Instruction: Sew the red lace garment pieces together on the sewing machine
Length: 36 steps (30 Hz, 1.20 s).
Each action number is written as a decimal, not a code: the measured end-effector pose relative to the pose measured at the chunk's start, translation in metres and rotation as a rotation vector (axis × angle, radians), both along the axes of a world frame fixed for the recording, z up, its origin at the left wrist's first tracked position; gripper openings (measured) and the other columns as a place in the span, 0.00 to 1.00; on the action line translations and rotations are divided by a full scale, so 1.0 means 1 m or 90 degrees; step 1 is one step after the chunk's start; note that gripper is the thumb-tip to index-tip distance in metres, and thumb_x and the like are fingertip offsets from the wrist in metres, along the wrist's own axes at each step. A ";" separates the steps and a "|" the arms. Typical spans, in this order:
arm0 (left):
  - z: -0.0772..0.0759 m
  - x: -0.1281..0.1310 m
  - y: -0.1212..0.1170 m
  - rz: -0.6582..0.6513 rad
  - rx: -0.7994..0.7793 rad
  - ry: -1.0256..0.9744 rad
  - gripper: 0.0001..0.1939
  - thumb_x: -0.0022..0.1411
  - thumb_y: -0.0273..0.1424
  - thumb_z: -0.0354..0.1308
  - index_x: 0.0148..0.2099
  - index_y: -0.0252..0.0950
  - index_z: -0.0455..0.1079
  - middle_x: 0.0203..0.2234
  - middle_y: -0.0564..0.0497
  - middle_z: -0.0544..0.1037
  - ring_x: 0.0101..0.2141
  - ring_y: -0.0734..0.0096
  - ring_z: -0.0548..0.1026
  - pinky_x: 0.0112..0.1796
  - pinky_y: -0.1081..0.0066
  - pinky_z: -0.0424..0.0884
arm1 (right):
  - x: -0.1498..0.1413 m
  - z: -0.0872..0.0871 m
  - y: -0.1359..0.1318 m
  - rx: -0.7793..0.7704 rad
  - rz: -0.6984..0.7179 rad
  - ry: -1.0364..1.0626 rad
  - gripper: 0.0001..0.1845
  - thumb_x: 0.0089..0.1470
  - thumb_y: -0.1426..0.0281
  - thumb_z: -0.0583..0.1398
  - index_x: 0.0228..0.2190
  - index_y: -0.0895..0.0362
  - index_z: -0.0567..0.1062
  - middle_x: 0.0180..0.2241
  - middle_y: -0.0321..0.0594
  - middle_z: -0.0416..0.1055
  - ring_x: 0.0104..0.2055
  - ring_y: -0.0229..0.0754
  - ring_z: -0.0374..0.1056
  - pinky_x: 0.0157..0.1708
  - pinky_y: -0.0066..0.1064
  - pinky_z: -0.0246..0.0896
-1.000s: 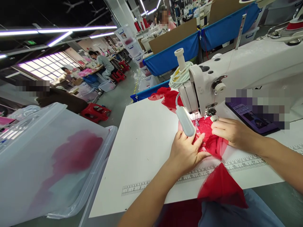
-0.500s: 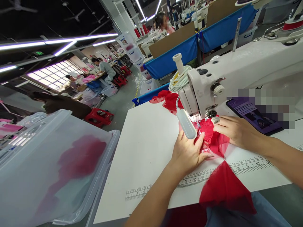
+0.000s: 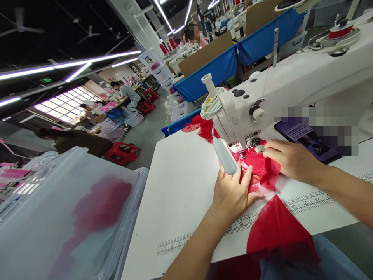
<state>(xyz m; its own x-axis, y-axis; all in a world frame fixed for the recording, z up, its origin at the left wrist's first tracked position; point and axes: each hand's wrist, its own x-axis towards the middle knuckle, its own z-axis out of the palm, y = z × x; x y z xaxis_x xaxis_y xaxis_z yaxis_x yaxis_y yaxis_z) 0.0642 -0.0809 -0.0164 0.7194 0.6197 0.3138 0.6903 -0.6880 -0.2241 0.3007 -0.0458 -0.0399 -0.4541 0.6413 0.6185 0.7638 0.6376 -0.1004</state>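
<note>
Red lace and sheer fabric [image 3: 256,165] lies on the white table under the presser foot [image 3: 243,154] of a white sewing machine [image 3: 241,112]. My left hand [image 3: 233,190] rests on its left part with fingers spread, the fingertips partly behind a small grey lamp [image 3: 225,155]. At the fabric's right edge, my right hand [image 3: 291,159] is closed, thumb and fingers pinching the cloth beside the thread tension knob. A solid red fabric piece [image 3: 279,229] hangs over the table's front edge toward my lap.
A phone [image 3: 309,140] lies on the table behind my right hand. Printed ruler marks [image 3: 175,243] run along the front of the white table [image 3: 169,186]. A translucent bin [image 3: 67,210] with red cloth stands at left. More red fabric [image 3: 205,126] lies behind the needle area.
The view has shifted a little, so the machine appears further left. Both hands stay on the fabric in nearly the same places; the lace under my right fingers looks slightly rearranged.
</note>
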 end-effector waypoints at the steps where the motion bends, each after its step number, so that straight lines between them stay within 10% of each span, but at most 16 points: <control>1: 0.000 0.000 0.000 0.000 -0.001 0.001 0.38 0.66 0.59 0.47 0.60 0.34 0.71 0.50 0.39 0.78 0.49 0.51 0.74 0.51 0.51 0.69 | 0.000 0.001 0.000 -0.001 0.008 0.010 0.18 0.46 0.88 0.48 0.28 0.55 0.68 0.31 0.40 0.69 0.32 0.41 0.63 0.27 0.32 0.53; 14: -0.002 -0.003 0.000 0.021 -0.016 0.011 0.37 0.67 0.57 0.48 0.62 0.33 0.69 0.50 0.38 0.77 0.51 0.50 0.73 0.53 0.51 0.68 | -0.001 0.011 0.000 -0.045 0.048 0.018 0.15 0.54 0.86 0.49 0.26 0.55 0.66 0.32 0.43 0.69 0.33 0.42 0.64 0.33 0.33 0.59; 22: -0.002 0.001 0.002 -0.051 0.031 -0.024 0.40 0.65 0.59 0.50 0.56 0.26 0.71 0.45 0.38 0.78 0.43 0.54 0.75 0.39 0.60 0.70 | -0.002 0.008 -0.002 -0.031 0.000 -0.012 0.17 0.41 0.87 0.49 0.25 0.55 0.68 0.25 0.35 0.65 0.22 0.37 0.56 0.19 0.30 0.41; 27: 0.000 0.005 0.002 -0.114 0.099 -0.065 0.09 0.70 0.28 0.53 0.38 0.32 0.73 0.25 0.51 0.73 0.26 0.68 0.71 0.25 0.66 0.61 | 0.001 0.005 -0.001 -0.085 0.080 0.012 0.22 0.40 0.88 0.47 0.30 0.54 0.71 0.29 0.37 0.68 0.26 0.37 0.61 0.23 0.28 0.49; 29: -0.001 0.005 0.002 -0.127 0.098 -0.081 0.12 0.68 0.18 0.50 0.35 0.33 0.71 0.28 0.49 0.76 0.29 0.69 0.73 0.26 0.68 0.63 | 0.001 0.007 -0.002 -0.111 0.087 0.035 0.21 0.42 0.87 0.47 0.29 0.54 0.71 0.31 0.38 0.70 0.28 0.37 0.63 0.25 0.28 0.53; 33: -0.007 0.003 0.012 -0.112 -0.106 -0.257 0.14 0.70 0.19 0.43 0.44 0.35 0.69 0.45 0.43 0.78 0.42 0.67 0.77 0.34 0.71 0.71 | -0.004 0.014 0.000 -0.172 0.109 0.213 0.17 0.46 0.82 0.49 0.27 0.53 0.73 0.34 0.38 0.74 0.33 0.39 0.70 0.31 0.29 0.64; 36: -0.015 0.000 0.027 -0.018 -0.307 -0.473 0.11 0.71 0.26 0.42 0.39 0.38 0.65 0.28 0.51 0.74 0.27 0.69 0.72 0.29 0.70 0.69 | -0.008 0.016 0.005 -0.253 0.086 0.441 0.16 0.44 0.79 0.50 0.27 0.52 0.75 0.34 0.36 0.77 0.31 0.40 0.73 0.31 0.32 0.69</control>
